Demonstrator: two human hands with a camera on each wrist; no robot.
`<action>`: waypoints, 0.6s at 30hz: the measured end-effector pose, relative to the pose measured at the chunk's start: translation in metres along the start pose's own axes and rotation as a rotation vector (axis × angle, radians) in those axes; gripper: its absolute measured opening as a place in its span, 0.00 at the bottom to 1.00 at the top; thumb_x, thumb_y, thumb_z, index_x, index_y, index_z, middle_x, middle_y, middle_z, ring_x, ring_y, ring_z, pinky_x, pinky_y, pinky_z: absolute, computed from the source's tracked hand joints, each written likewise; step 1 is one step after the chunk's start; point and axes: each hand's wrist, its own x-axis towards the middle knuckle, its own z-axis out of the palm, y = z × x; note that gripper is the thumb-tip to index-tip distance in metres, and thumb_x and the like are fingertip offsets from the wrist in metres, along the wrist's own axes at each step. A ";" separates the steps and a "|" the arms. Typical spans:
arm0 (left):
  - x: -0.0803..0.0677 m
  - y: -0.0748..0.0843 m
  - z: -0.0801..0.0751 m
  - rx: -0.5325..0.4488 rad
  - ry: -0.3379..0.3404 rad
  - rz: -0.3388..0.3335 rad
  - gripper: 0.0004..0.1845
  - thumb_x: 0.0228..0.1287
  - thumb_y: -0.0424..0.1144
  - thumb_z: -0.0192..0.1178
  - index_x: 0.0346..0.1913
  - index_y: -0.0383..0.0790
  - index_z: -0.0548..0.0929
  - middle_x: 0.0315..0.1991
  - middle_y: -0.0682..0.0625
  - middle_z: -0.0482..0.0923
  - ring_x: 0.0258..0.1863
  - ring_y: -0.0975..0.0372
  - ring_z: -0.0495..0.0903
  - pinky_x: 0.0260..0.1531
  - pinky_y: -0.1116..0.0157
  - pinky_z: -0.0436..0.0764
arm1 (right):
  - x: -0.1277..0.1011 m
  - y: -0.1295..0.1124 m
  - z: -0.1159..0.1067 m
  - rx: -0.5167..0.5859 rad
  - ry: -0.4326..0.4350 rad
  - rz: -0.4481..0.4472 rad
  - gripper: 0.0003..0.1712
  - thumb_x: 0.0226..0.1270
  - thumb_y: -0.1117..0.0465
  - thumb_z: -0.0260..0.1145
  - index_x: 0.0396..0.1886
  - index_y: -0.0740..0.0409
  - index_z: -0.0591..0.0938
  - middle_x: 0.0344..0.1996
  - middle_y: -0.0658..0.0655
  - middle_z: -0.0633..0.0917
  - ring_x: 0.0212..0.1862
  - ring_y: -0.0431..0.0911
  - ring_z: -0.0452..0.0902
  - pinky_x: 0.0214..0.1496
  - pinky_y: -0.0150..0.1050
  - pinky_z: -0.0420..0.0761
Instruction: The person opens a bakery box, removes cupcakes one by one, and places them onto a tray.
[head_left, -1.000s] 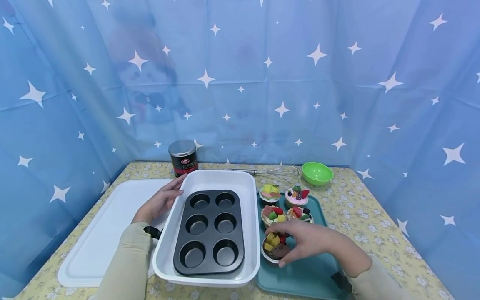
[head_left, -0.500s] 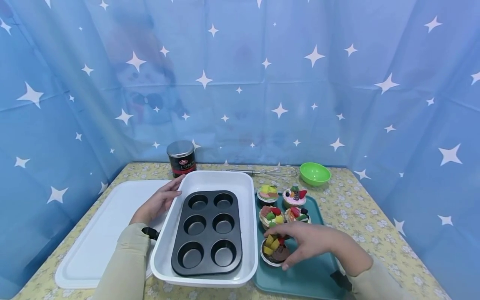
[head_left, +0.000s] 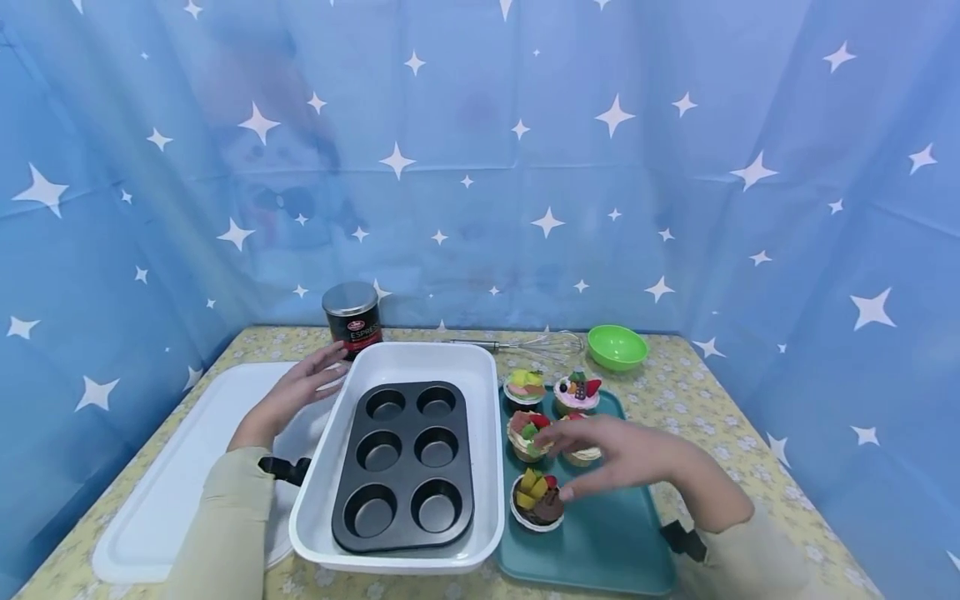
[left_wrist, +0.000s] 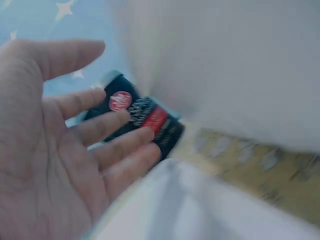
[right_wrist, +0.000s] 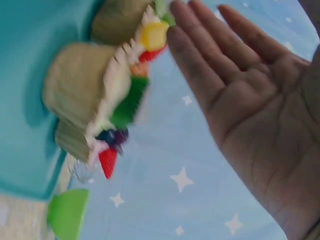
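Now the right hand (head_left: pixel 630 454) hovers with flat, released fingers over the cupcakes (head_left: pixel 537 500) on the teal tray (head_left: pixel 600 542), holding nothing. The left hand (head_left: pixel 288 396) is also released, beside the white dish (head_left: pixel 408 358) with the black muffin pan (head_left: pixel 405 467). I judge the step is picking a cupcake; the next move needs fingers closing around the near one, chocolate with yellow fruit, standing upright.
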 end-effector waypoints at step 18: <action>0.007 0.101 -0.022 0.703 0.277 0.088 0.41 0.75 0.59 0.49 0.81 0.41 0.52 0.78 0.33 0.52 0.74 0.36 0.54 0.65 0.34 0.60 | 0.046 0.023 -0.071 -0.695 0.576 0.105 0.47 0.70 0.37 0.62 0.81 0.49 0.57 0.79 0.60 0.56 0.77 0.63 0.51 0.72 0.69 0.55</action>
